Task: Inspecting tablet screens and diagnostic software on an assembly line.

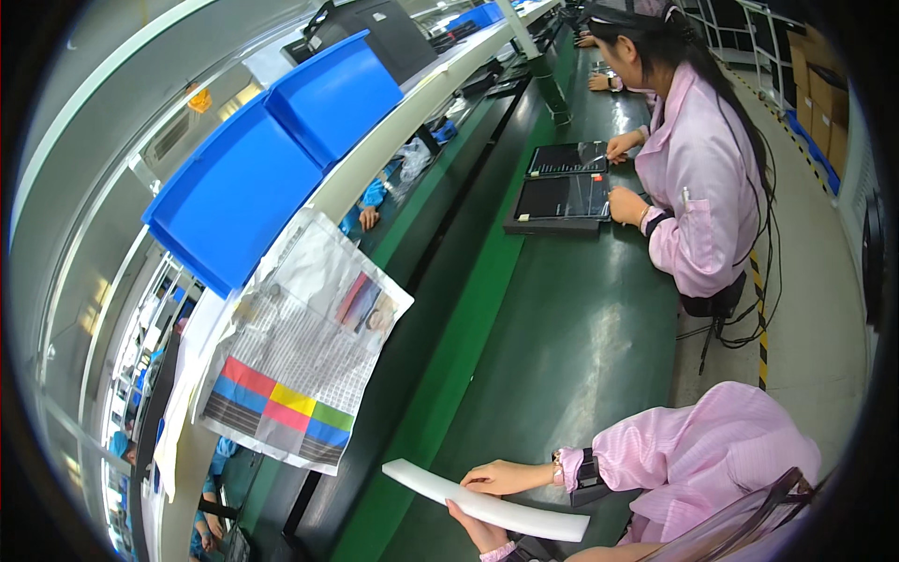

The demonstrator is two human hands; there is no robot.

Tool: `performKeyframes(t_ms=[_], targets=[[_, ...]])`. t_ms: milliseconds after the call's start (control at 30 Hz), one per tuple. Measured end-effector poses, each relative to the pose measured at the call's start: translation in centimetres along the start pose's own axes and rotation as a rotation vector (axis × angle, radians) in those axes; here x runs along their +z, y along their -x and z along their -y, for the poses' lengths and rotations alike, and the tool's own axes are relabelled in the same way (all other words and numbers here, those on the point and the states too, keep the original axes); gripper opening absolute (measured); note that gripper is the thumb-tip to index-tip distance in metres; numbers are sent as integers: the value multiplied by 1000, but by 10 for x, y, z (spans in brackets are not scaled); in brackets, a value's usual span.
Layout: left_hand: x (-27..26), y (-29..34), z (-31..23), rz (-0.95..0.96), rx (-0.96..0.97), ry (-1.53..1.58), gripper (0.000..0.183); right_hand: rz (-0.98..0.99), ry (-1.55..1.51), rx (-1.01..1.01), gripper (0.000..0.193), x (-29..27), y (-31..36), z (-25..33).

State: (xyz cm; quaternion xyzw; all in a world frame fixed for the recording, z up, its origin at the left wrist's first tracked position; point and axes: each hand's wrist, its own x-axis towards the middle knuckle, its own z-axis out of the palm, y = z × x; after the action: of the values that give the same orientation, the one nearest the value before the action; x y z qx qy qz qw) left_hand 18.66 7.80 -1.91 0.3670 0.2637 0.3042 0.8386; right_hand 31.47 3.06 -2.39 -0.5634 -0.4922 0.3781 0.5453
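A long, narrow white strip (487, 503) with a smooth surface and a slight bend lies slanted across my hands at the lower middle, over the green bench. What it is made of I cannot tell. My left hand (479, 530) grips its near edge, thumb along the side and the other fingers mostly hidden beneath. On the far edge, my right hand (506, 478) is closed with its fingertips against the strip. Pink sleeves cover my arms, and a dark band circles my right wrist.
The green bench (552, 347) runs away from me. Further along, a co-worker in pink (702, 178) handles two dark flat panels (562, 197). Left, a raised shelf (361, 178) bears blue bins (234, 187); a printed sheet with colour blocks (300, 365) hangs from it.
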Motion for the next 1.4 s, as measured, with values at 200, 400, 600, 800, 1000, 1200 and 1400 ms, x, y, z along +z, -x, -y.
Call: performKeyframes(t_ms=[200,400,600,800,1000,1200,1400], targets=[[-8,-3,2,-40,27,-2,60,-1,64,-67,32,4,-6,-5],[10,1,-1,-108,62,-29,52,-9,124,-1,31,-1,-1,3],[15,2,-3,-116,69,-31,48,-57,97,-69,33,4,-2,-8],[3,1,0,-168,50,-43,53,-11,65,-5,31,3,-1,-1],[2,-2,1,-174,10,-5,58,38,-9,64,30,-3,-1,5],[1,-3,3,-149,9,-20,58,-7,31,8,30,0,0,-5],[-1,-2,3,-130,11,-4,56,-14,49,38,29,-3,3,7]])
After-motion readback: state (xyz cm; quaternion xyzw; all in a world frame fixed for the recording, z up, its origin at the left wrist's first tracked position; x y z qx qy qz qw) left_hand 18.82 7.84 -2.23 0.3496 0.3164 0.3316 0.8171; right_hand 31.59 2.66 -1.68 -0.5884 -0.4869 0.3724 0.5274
